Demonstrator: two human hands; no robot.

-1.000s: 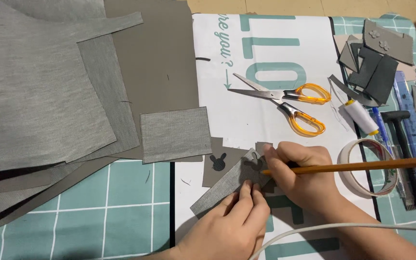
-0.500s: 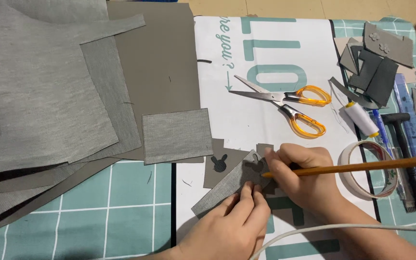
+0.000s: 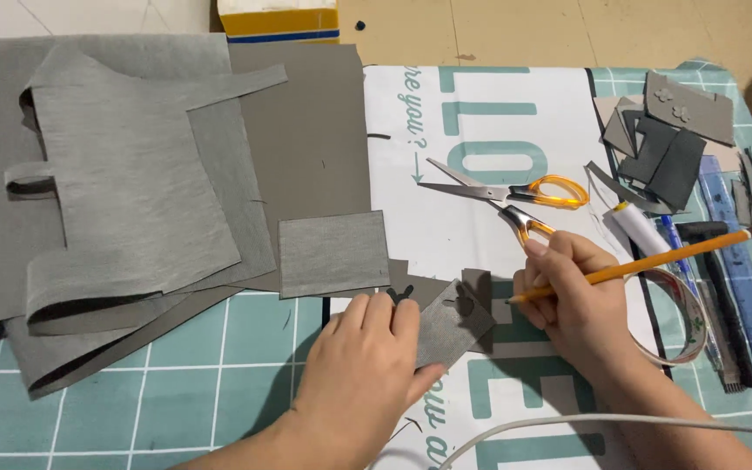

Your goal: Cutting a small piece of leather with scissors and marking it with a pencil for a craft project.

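Grey fabric piece (image 3: 447, 324) lies on the white printed sheet (image 3: 480, 174), just right of the square swatch (image 3: 334, 254); left hand (image 3: 367, 374) presses it with flat, spread fingers; right hand (image 3: 572, 300), fingers pinching an orange pencil (image 3: 646, 261), should probably mark slowly, cloth pinned taut.

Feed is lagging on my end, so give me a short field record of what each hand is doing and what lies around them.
left hand: presses flat on a small grey fabric piece
right hand: grips an orange pencil, tip at the piece's edge
scissors: orange-handled, lying open just above the right hand
surface: green cutting mat under a white printed sheet
left side: large grey fabric sheets
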